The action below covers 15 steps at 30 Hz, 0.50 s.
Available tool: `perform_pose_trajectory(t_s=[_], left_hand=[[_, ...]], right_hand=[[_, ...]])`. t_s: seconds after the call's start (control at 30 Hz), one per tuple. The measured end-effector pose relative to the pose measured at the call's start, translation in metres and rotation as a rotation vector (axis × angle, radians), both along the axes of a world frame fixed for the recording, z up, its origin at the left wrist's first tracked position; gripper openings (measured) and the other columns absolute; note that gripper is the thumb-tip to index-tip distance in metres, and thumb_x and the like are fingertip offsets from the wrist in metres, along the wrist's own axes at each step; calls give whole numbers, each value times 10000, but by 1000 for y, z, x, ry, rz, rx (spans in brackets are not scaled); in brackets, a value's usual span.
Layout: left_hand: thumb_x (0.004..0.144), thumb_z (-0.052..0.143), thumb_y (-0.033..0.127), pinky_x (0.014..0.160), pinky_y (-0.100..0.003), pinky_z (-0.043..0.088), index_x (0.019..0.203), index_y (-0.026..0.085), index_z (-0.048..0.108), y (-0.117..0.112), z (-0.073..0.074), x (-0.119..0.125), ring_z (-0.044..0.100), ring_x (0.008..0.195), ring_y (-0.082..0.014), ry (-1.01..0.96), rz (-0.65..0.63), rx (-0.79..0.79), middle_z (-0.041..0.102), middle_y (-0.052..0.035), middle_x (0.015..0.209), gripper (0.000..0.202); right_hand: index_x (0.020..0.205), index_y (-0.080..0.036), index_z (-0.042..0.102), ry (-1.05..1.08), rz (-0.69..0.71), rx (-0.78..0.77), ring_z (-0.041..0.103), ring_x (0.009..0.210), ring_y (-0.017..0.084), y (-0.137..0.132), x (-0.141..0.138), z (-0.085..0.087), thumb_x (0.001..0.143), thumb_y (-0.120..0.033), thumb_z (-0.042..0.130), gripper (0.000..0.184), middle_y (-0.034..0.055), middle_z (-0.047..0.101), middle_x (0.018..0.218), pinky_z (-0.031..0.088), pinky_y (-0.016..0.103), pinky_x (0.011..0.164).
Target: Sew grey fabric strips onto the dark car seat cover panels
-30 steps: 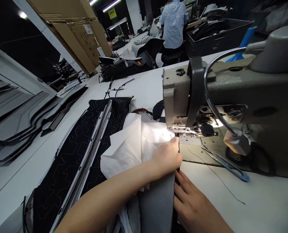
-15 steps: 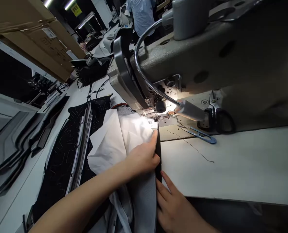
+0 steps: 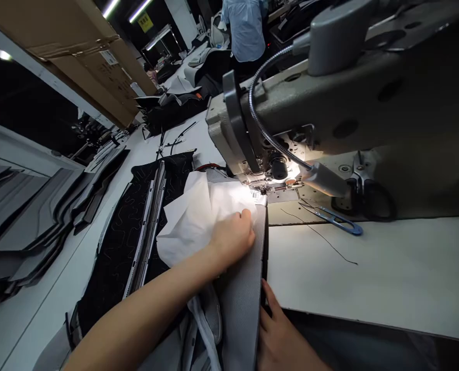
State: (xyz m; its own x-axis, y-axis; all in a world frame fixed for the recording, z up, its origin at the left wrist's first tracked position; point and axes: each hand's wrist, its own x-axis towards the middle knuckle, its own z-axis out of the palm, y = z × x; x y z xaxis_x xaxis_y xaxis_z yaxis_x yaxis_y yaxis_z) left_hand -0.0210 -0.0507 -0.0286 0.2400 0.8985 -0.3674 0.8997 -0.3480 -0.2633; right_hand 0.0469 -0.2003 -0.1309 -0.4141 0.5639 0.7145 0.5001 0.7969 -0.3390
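Observation:
My left hand (image 3: pixel 234 234) rests with curled fingers on white thin cloth (image 3: pixel 191 216), gathering it over a grey mesh fabric panel (image 3: pixel 239 304). The panel's dark right edge runs up toward the needle area of a sewing machine (image 3: pixel 279 167). A white label with a barcode (image 3: pixel 257 196) lies at the panel's top corner, close to the presser foot under the lamp. Lower down, my right hand (image 3: pixel 281 335) holds the panel's right edge. One finger stretches along that edge, and the other fingertips are partly hidden by the fabric.
Blue thread snips (image 3: pixel 340 221) and a loose dark thread (image 3: pixel 332 246) lie right of the panel. Black-handled scissors (image 3: pixel 369 190) lean by the machine. Black quilted fabric (image 3: pixel 117 242) and stacked grey pieces (image 3: pixel 32 216) are leftward. A cardboard box (image 3: pixel 94 72) and a person (image 3: pixel 247 31) are behind.
My left hand has drawn back from the label and its fingers have curled, leaving more of the grey panel's edge visible. My right hand stays at the edge. The view has shifted.

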Motion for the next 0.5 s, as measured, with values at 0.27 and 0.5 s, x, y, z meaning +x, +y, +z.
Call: perform_pose_trajectory(t_s=[0.27, 0.5], left_hand=[[870, 318, 260, 673, -283, 446, 1091, 133, 485, 20, 109, -116, 620, 816, -234, -14, 431, 575, 624, -47, 844, 305], [898, 343, 369, 710, -354, 488, 1301, 173, 418, -41, 120, -99, 644, 857, -267, 42, 340, 403, 634, -130, 1057, 454]], right_hand=[[766, -220, 682, 6, 18, 65, 542, 983, 230, 0, -11, 3, 833, -205, 486, 208, 10, 672, 728, 7, 540, 1141], [656, -264, 620, -52, 83, -28, 586, 861, 199, -14, -41, -30, 814, -184, 526, 201, -35, 611, 582, 237, 464, 1115]])
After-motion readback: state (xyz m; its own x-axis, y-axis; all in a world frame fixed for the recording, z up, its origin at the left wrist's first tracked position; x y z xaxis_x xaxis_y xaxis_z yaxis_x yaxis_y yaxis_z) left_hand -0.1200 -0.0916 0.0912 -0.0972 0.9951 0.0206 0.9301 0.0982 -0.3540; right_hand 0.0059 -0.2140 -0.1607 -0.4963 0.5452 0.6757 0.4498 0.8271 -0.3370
